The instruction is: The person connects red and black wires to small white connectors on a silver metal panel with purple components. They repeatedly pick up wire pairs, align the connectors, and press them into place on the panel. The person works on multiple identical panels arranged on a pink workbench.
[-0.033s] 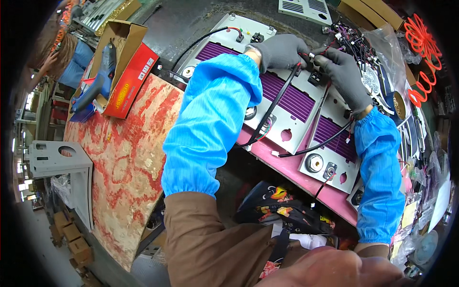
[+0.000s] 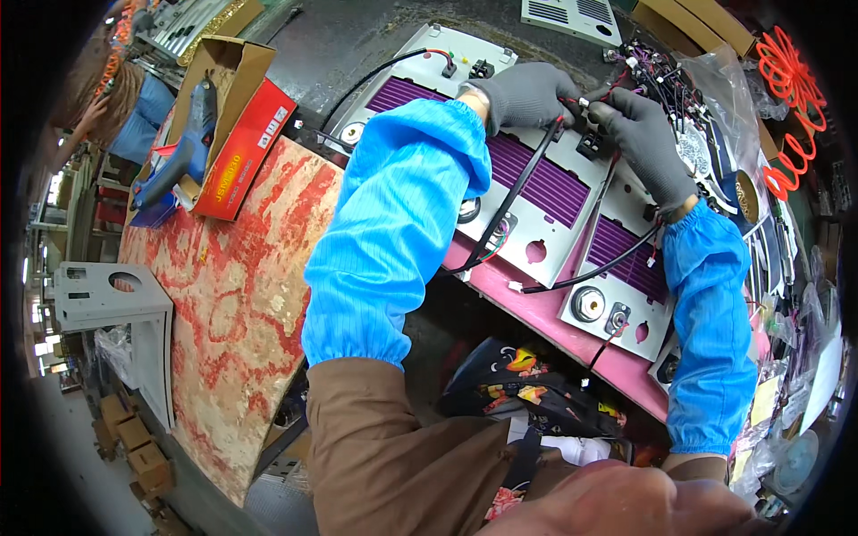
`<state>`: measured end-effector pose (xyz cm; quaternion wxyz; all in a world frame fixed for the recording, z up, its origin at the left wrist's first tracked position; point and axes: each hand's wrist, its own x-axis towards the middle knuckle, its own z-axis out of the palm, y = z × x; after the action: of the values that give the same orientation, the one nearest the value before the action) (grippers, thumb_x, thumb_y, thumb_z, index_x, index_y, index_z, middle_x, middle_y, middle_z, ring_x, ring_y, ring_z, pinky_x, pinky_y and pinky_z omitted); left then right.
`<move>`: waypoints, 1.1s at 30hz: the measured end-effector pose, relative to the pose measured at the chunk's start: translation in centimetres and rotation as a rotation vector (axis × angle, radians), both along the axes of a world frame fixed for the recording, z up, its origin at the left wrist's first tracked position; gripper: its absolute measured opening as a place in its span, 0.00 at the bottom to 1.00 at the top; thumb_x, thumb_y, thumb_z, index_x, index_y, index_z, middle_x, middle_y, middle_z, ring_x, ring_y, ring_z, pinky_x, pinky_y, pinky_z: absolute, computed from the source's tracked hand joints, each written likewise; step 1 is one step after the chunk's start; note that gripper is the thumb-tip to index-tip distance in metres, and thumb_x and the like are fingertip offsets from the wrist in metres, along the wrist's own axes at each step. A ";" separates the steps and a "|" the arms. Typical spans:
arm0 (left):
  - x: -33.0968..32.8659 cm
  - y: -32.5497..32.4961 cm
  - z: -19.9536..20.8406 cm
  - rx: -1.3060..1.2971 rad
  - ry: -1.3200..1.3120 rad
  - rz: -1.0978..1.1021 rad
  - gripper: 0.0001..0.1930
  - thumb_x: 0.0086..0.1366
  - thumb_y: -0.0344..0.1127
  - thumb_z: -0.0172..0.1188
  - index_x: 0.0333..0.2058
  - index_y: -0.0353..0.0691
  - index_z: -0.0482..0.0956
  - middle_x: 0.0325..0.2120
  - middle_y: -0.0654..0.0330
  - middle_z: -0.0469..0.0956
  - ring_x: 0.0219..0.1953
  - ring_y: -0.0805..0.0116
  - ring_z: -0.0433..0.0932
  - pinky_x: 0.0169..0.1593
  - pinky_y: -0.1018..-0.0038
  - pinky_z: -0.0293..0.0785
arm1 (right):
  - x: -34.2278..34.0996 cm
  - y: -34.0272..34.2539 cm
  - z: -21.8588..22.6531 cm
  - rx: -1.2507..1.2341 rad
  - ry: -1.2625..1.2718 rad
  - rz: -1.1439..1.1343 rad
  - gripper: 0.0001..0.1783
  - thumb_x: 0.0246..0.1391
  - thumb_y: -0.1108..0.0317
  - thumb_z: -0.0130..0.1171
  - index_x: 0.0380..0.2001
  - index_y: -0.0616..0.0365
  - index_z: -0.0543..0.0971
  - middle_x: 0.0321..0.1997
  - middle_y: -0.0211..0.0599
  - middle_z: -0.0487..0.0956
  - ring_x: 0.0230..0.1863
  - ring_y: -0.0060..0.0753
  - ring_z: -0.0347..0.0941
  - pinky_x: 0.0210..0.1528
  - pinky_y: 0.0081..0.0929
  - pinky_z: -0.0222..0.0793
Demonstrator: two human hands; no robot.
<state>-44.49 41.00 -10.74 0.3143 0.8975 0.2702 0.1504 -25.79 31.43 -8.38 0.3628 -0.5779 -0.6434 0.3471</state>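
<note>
My left hand (image 2: 534,96) wears a grey glove, its fingers closed on a black cable (image 2: 520,183) with thin red and black wires at its end. Opposite it my right hand (image 2: 645,147), also grey-gloved, pinches wires by a small white connector (image 2: 584,103). Both hands are above the far end of a pale metal panel (image 2: 556,246) with a purple slatted grille (image 2: 541,174). Just beneath the fingers is a black socket (image 2: 590,143) on the panel. The cable runs down to a round fitting (image 2: 507,225) near the panel's front. My fingertips partly hide the wire ends.
Similar panels lie left (image 2: 429,45) and right (image 2: 643,323) on a pink surface (image 2: 527,308). A tangled wire bundle (image 2: 657,76) sits at far right, near a coiled orange hose (image 2: 791,80). At left, a blue power tool (image 2: 188,147) leans by an open red box (image 2: 241,165).
</note>
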 end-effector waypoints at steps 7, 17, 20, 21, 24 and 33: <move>0.0 -0.5 0.2 0.030 0.021 0.049 0.19 0.53 0.43 0.67 0.42 0.41 0.82 0.37 0.53 0.81 0.37 0.59 0.80 0.42 0.67 0.74 | -0.4 -1.2 1.2 0.022 -0.250 0.060 0.11 0.59 0.68 0.54 0.40 0.64 0.79 0.31 0.31 0.80 0.32 0.20 0.72 0.37 0.22 0.69; 0.1 -0.4 0.2 0.076 0.072 0.118 0.17 0.51 0.48 0.64 0.36 0.46 0.84 0.29 0.54 0.82 0.34 0.59 0.81 0.41 0.68 0.74 | -1.0 0.3 0.4 0.092 -0.172 -0.072 0.15 0.60 0.63 0.56 0.44 0.60 0.82 0.31 0.34 0.82 0.31 0.19 0.73 0.37 0.21 0.70; 0.3 -0.5 0.4 0.028 0.077 0.111 0.17 0.50 0.48 0.64 0.36 0.46 0.84 0.29 0.54 0.82 0.33 0.59 0.81 0.41 0.68 0.74 | -0.6 0.5 0.0 0.090 -0.237 -0.109 0.15 0.60 0.61 0.56 0.44 0.59 0.82 0.30 0.36 0.82 0.30 0.22 0.74 0.36 0.23 0.70; 0.3 -0.4 0.3 0.040 0.082 0.106 0.17 0.50 0.48 0.64 0.36 0.45 0.84 0.29 0.55 0.82 0.33 0.58 0.81 0.41 0.67 0.74 | -0.6 0.5 -0.2 0.100 -0.258 -0.116 0.16 0.60 0.60 0.55 0.44 0.59 0.82 0.30 0.37 0.82 0.29 0.24 0.74 0.35 0.24 0.70; 0.5 -0.1 0.1 0.075 0.101 0.103 0.17 0.51 0.48 0.64 0.37 0.45 0.84 0.29 0.55 0.82 0.34 0.58 0.81 0.41 0.67 0.74 | -0.6 0.5 -0.1 0.106 -0.325 -0.128 0.16 0.60 0.59 0.56 0.43 0.59 0.82 0.29 0.39 0.81 0.28 0.26 0.74 0.34 0.26 0.70; 0.3 -0.3 0.1 0.026 0.083 0.104 0.19 0.53 0.49 0.63 0.40 0.47 0.84 0.32 0.54 0.82 0.37 0.57 0.81 0.44 0.67 0.74 | -1.3 0.0 0.5 0.140 -0.375 -0.128 0.15 0.60 0.60 0.56 0.41 0.60 0.82 0.25 0.39 0.79 0.24 0.26 0.72 0.30 0.27 0.68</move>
<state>-44.18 40.73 -10.65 0.2829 0.8918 0.3272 0.1325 -27.07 31.46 -7.93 0.2971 -0.6455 -0.6842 0.1640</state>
